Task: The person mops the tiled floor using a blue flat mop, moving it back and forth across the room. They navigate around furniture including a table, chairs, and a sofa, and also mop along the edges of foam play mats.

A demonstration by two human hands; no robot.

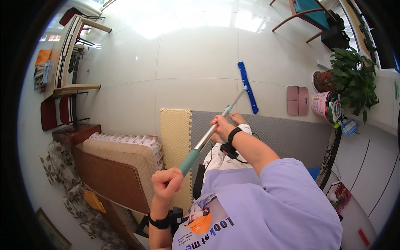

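Observation:
A flat mop (207, 135) slants across the view, with a silver pole, a green grip and a long blue head (248, 88) lying on the pale floor tiles. My left hand (166, 183) is wrapped round the top end of the green grip. Farther down the pole, my right hand (221, 125) closes round the metal just above a light green joint. Both wrists wear black bands with small dark devices on them. The mop head lies beyond my bare feet, which stand on the foam mat.
Grey foam matting (287, 133) joins a yellow strip (175, 137) under me. A pink scale (297, 101), a patterned bin (320, 104) and a potted plant (354, 79) stand right. A teal chair (310, 16) is far right. Left are a padded bed-like piece (116, 154) and a table (66, 54).

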